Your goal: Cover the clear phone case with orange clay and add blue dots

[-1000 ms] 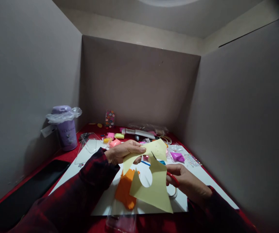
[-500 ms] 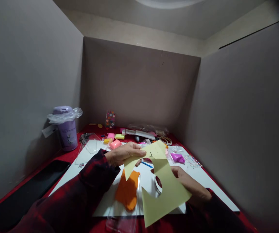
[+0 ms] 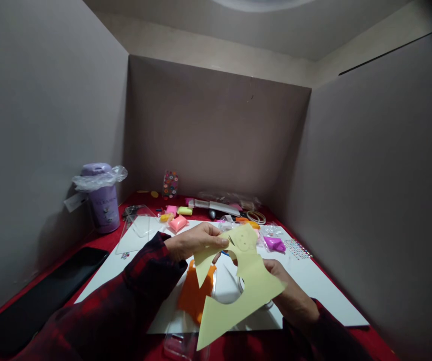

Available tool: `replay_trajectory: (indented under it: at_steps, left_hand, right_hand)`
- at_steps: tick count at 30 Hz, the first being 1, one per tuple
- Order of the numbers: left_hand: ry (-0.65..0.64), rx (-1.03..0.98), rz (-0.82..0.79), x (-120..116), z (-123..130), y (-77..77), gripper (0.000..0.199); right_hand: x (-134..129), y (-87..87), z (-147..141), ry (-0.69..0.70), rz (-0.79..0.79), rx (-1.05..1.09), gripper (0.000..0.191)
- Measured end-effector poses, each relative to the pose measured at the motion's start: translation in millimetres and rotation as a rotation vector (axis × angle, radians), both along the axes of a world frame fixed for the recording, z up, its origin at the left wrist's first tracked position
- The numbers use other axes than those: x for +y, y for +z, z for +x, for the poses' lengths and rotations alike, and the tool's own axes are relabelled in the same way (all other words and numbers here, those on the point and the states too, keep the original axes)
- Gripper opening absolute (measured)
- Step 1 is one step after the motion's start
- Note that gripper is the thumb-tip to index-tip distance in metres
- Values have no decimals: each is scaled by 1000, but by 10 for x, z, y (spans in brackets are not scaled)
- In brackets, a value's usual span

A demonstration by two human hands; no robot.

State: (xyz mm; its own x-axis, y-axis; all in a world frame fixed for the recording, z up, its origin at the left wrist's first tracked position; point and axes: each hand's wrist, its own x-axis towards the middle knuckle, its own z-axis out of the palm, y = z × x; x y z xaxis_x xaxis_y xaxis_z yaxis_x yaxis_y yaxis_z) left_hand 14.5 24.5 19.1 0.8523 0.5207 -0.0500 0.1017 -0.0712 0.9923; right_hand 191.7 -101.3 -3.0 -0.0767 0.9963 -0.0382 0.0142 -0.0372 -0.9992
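A pale yellow sheet of paper (image 3: pixel 253 281) with rounded pieces cut out of it is held up between both hands. My left hand (image 3: pixel 196 239) pinches its upper left part, thumb on top. On the right edge, my right hand (image 3: pixel 281 281) grips the same sheet, its fingers partly hidden behind it. Faint drawn marks show near the sheet's top. Below, an orange clay-like slab (image 3: pixel 194 291) lies on a clear phone case (image 3: pixel 180 341), partly covered by the paper. A white round object behind the sheet is mostly hidden.
A white board (image 3: pixel 324 296) lies on a red cloth (image 3: pixel 125 346). Left stand a purple lidded cup (image 3: pixel 105 205) and a black phone-like slab (image 3: pixel 46 301). Behind are small coloured packets (image 3: pixel 178 223), a patterned phone case (image 3: pixel 170 184), a purple packet (image 3: pixel 275 244) and a gem sheet (image 3: pixel 296 249).
The paper has turned and tilted, its lower tip swinging left over the orange slab. My right hand has shifted slightly left; both hands keep their hold.
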Motion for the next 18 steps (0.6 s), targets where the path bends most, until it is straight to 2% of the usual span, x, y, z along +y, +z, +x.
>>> replay_trajectory:
  at_steps: [7,15,18]
  left_hand:
    - [-11,38,-61,2,18,-66,26]
    - [41,92,-41,42,34,-131,25]
    - [39,95,-49,44,35,-136,26]
  right_hand:
    - [95,-130,-7,-59,42,-10,17]
    - [118,-194,-40,-56,-39,8,30]
    - [118,-166,-20,-60,-56,-16,34]
